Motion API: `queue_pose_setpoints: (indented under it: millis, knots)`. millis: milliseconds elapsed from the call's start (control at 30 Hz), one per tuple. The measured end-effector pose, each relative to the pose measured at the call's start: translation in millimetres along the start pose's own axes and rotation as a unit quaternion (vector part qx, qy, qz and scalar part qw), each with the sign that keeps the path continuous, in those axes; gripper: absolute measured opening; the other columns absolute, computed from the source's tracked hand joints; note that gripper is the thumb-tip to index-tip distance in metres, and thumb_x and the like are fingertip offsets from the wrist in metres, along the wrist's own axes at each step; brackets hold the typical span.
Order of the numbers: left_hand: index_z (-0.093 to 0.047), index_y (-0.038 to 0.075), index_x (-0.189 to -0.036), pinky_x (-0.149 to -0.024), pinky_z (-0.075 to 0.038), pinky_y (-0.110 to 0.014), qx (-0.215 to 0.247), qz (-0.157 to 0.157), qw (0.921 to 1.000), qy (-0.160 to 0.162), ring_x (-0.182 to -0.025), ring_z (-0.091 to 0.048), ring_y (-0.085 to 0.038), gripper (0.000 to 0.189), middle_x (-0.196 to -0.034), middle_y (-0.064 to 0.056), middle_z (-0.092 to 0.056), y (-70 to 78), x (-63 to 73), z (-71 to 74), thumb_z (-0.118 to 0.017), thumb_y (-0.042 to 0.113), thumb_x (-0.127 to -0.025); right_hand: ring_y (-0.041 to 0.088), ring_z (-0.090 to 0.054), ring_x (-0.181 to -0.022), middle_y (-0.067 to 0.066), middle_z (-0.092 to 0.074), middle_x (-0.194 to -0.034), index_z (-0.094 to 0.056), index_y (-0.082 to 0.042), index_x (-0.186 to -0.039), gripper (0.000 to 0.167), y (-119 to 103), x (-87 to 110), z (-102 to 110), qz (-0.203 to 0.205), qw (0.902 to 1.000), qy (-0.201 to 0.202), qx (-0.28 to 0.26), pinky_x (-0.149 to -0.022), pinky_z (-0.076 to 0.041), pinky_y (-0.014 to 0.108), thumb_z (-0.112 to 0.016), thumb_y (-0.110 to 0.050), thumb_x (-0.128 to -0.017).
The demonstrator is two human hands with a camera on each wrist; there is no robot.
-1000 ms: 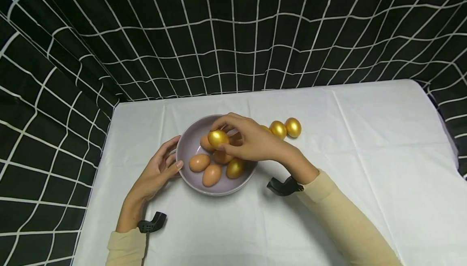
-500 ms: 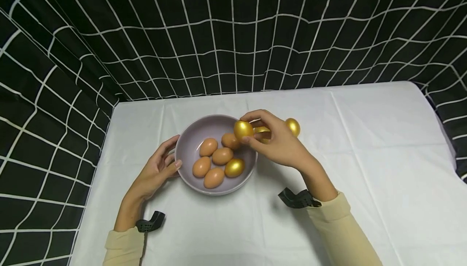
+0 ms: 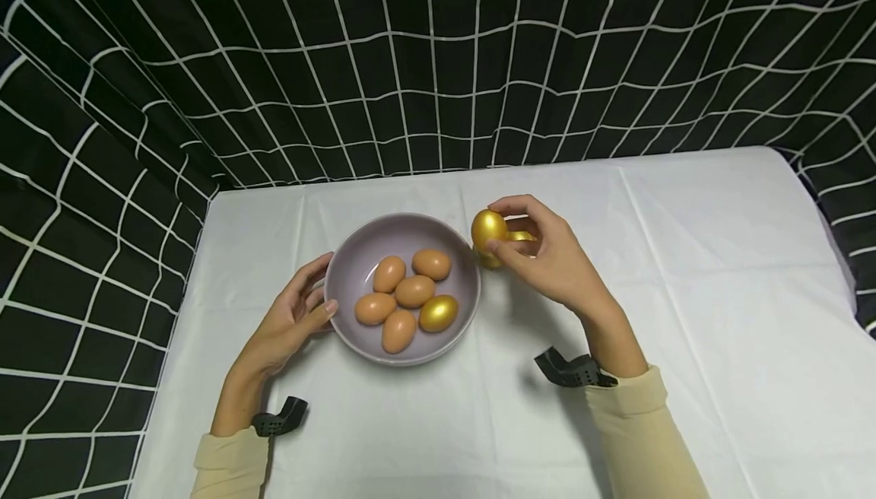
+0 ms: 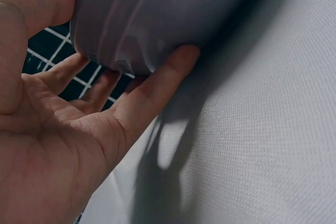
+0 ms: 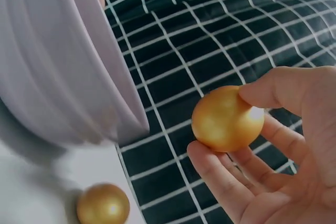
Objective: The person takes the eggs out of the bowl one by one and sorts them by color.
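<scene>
A mauve bowl (image 3: pixel 356 255) sits on the cloth with several brown eggs (image 3: pixel 399 332) and one golden egg (image 3: pixel 439 313) inside. My left hand (image 3: pixel 290 316) grips its left side, thumb on the rim; the left wrist view shows fingers (image 4: pixel 157 85) along the outer wall. Just right of the bowl, my right hand (image 3: pixel 547 255) pinches another golden egg (image 5: pixel 227 119) between thumb and fingers, raised above the table. Below it, a golden egg (image 5: pixel 103 204) lies on the cloth near the bowl. Part of another gold one (image 3: pixel 523 236) shows between the right fingers; the hand hides the rest.
A white cloth (image 3: pixel 684 316) covers the table. Black curtains with a white grid (image 3: pixel 438 65) rise behind its back edge and along the left and right. Dark wrist-worn cameras (image 3: pixel 575 370) stick out from both wrists.
From over the bowl, my right hand has drawn back rightward past the rim, still holding the golden egg. The brown eggs have rolled slightly. My left hand stays at the bowl.
</scene>
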State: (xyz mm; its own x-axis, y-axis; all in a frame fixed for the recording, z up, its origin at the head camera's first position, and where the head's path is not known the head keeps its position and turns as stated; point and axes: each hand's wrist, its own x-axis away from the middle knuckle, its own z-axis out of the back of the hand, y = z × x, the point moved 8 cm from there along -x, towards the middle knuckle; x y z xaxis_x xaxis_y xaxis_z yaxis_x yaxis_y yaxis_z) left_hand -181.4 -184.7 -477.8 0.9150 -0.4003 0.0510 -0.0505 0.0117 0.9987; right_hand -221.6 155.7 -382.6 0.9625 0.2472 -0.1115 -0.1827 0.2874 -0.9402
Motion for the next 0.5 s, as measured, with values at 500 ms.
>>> queue_pose_setpoints:
  millis: [500]
  knots:
    - [-0.025, 0.015, -0.168, -0.096, -0.063, -0.031, -0.002, -0.001, 1.0, -0.003, -0.144, -0.051, -0.004, 0.071, -0.175, -0.016, -0.022, 1.0, 0.8, -2.0, -0.058, 0.003, -0.106, 0.015, -0.065, -0.112, 0.013, -0.063, -0.137, -0.062, -0.005, -0.137, 0.043, 25.7, 4.3, 55.2, -0.023, 0.9918, 0.087, 0.091, -0.085, -0.057, 0.009, -0.074, -0.013, -0.097]
